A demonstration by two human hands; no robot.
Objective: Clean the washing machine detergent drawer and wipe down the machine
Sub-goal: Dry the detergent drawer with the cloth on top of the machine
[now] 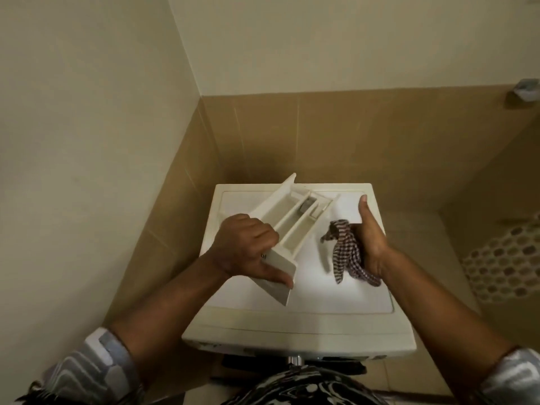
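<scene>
In a tan-tiled corner, a person's left hand grips the detergent drawer near its front panel, holding it tilted above the lid of the white washing machine. The right hand, thumb straight, clutches a checked cloth just beside the drawer. A pebble-patterned floor lies to the right.

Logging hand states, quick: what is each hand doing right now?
Left hand: grips the detergent drawer by its front end.
Right hand: holds the checked cloth, thumb sticking up.
</scene>
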